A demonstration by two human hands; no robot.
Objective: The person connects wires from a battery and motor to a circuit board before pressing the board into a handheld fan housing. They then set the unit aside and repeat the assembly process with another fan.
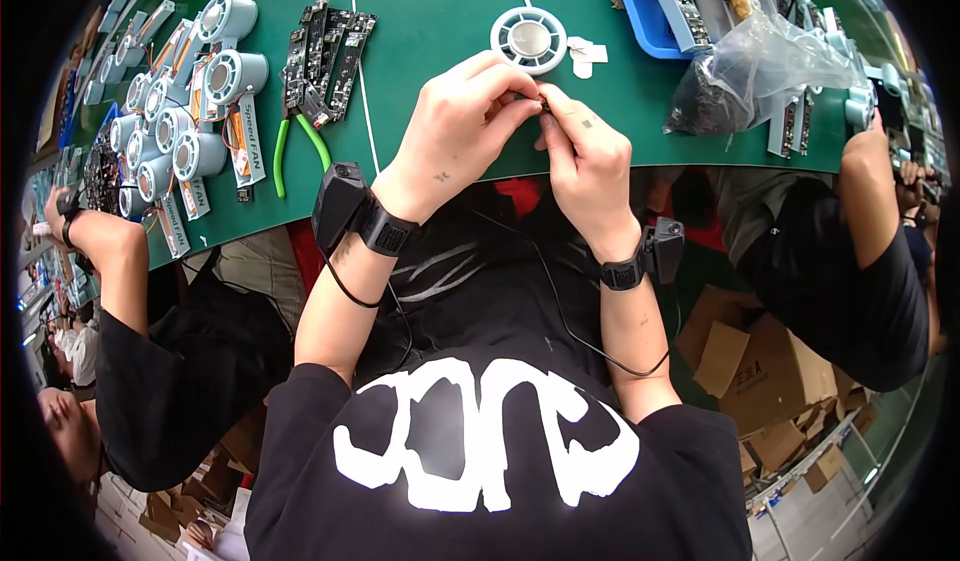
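Note:
My left hand (462,129) and my right hand (592,159) meet at the near edge of the green table, fingertips pinched together. Between them is something small and dark, mostly covered by the fingers, whose kind I cannot make out. Just beyond my left fingers lies a round, pale-blue fan head (528,41) with a spoked grille and a silvery centre. Small white pieces (587,56), perhaps stickers or paper, lie at its right side.
To the left are stacked circuit boards (325,56), green-handled pliers (300,151) and many pale-blue fan units (200,151) with wires. At right sit a blue tray (640,11) and a clear plastic bag (740,76) of dark parts. Co-workers flank me; cardboard boxes (770,371) stand behind right.

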